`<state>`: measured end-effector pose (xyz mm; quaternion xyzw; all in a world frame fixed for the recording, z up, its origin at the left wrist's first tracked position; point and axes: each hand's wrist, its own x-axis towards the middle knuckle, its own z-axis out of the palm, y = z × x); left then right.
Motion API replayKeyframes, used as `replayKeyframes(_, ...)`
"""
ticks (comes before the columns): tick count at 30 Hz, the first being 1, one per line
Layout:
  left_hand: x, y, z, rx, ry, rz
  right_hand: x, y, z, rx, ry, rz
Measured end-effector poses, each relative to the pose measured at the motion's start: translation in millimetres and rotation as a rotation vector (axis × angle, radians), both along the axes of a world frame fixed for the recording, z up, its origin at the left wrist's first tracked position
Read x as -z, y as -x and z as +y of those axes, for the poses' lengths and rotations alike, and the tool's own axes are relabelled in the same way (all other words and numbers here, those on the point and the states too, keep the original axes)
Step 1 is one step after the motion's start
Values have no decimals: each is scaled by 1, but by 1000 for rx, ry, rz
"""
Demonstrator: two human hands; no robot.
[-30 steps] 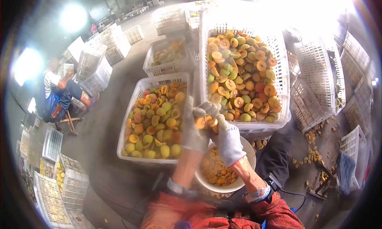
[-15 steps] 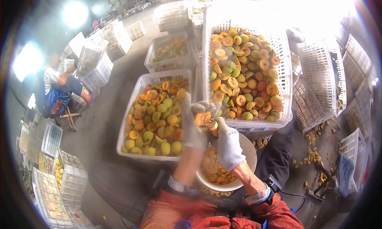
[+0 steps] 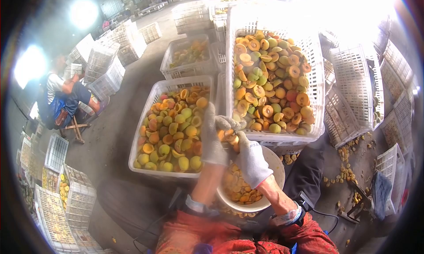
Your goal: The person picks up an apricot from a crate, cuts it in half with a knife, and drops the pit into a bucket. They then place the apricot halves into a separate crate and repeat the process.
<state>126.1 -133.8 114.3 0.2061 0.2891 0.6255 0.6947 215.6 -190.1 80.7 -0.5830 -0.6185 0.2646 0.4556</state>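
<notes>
My left hand (image 3: 215, 137), in a pale knitted glove, curls its fingers around a cut orange apricot (image 3: 226, 136). Against the same fruit press the closed fingers of my gloved right hand (image 3: 253, 161); whether they also hold a small tool is hidden. Below both hands is a white bucket (image 3: 279, 171) with orange apricot pieces (image 3: 243, 190) inside. A white crate (image 3: 140, 163) of apricot halves (image 3: 170, 132) stands beside my left hand. Beyond my right hand, a larger white crate (image 3: 319, 90) holds more halves (image 3: 276, 81), some showing their cut faces.
A person (image 3: 62, 90) sits on a wooden stool (image 3: 76, 129) at the left, near stacked white crates (image 3: 104, 73). More crates (image 3: 353, 84) lean at the right. Apricot pieces (image 3: 346, 168) litter the floor there. Another fruit crate (image 3: 185, 68) stands behind the left one.
My left fingers have folded further over the apricot, so less of it shows. My right hand has shifted slightly, its fingers now against the fruit.
</notes>
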Motion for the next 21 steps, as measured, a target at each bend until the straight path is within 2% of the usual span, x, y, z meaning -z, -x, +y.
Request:
replayKeyframes(3, 3, 4, 0, 41, -34, 111, -2, -6, 0, -115, -92, 19)
replayKeyframes(5, 2, 3, -1, 29, -44, 165, -11, -10, 1, -214, 22, 49)
replayKeyframes(6, 2, 2, -1, 30, -44, 165, -19, -10, 1, -213, 22, 49)
replayKeyframes(8, 2, 0, -2, 12, -61, 230, -34, -9, -1, -159, 309, 37)
replayKeyframes(9, 1, 0, -2, 13, -62, 230, -25, -10, -1, -158, 308, 37)
replayKeyframes(11, 0, -1, -4, 17, -30, 232, -1, -13, 1, -126, -41, -83)
replayKeyframes(12, 1, -2, -3, 19, -32, 232, -23, -15, -1, -124, -42, -83)
replayKeyframes(14, 7, -2, -1, 12, -101, 314, -84, -16, -8, -265, 711, 2)
replayKeyframes(16, 9, -2, -2, 39, -99, 233, -61, -20, -10, -275, 524, 108)
replayKeyframes(18, 10, -6, -7, 68, -99, 152, -33, -21, -8, -203, 300, -154)
replayKeyframes(20, 7, -12, -14, 52, 65, 4, -15, -21, -6, -125, 69, -412)
replayKeyframes(21, 10, -13, -13, 55, 61, 2, -14, -22, -4, -83, -51, -541)
